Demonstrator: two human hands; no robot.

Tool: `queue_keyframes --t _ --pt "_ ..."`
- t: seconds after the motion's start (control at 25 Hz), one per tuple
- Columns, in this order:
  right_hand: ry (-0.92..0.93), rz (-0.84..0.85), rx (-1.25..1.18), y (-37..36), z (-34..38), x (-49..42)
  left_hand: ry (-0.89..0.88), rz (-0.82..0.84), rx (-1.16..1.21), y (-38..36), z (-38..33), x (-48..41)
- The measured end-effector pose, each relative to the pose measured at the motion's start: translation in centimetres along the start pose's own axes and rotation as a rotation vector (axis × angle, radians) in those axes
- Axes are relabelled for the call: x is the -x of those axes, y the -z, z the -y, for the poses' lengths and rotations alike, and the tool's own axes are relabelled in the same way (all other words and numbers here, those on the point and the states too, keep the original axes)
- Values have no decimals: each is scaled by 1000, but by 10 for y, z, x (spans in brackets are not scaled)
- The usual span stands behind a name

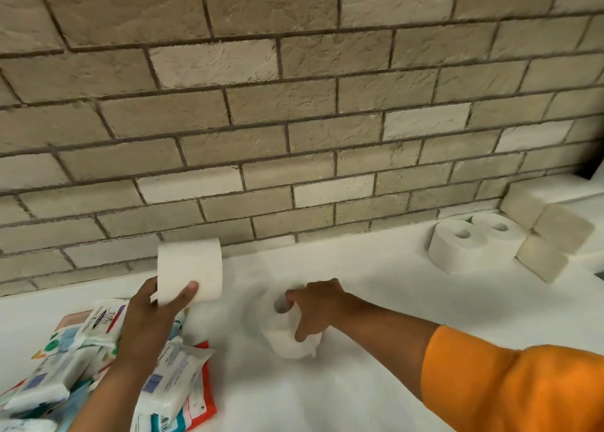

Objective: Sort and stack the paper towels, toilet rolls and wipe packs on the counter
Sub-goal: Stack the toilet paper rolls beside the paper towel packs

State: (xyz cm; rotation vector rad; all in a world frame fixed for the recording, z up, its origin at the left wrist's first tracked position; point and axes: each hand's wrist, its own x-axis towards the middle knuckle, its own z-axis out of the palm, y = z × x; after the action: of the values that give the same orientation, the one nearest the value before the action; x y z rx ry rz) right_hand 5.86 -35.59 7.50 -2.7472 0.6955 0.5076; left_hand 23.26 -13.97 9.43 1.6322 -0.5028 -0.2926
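Left hand [148, 320] at lower left, fingers wrapped around a toilet roll [190, 270] raised clear of the white tabletop [359, 301]. Right hand [315, 304] at centre, fingers clenched on a second roll [287, 337], one tucked into its core. Loose heap of wipe packs [81, 359] at lower left corner. Four more rolls [496, 242] grouped at right by the brick wall [294, 105].

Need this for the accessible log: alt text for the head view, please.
A person holds one toilet roll in the left hand and grips a second roll on the white counter with the right hand. Wipe packs lie heaped lower left; more rolls sit at right below a brick wall.
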Motion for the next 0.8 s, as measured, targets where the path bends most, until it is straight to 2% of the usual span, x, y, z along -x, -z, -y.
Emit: queue_keyframes --t 0.36,0.44,0.64,0.8 --pt "-30 -10 -195 -29 -41 62 31 133 -10 -56 -21 31" --pt "-38 -68 -353 -32 -48 69 34 154 21 -65 -30 36" --pt "-71 -400 -1054 -25 -64 70 113 353 56 -80 -53 43" --pt "-53 -415 -1129 -12 -70 71 176 479 65 -91 -75 39"
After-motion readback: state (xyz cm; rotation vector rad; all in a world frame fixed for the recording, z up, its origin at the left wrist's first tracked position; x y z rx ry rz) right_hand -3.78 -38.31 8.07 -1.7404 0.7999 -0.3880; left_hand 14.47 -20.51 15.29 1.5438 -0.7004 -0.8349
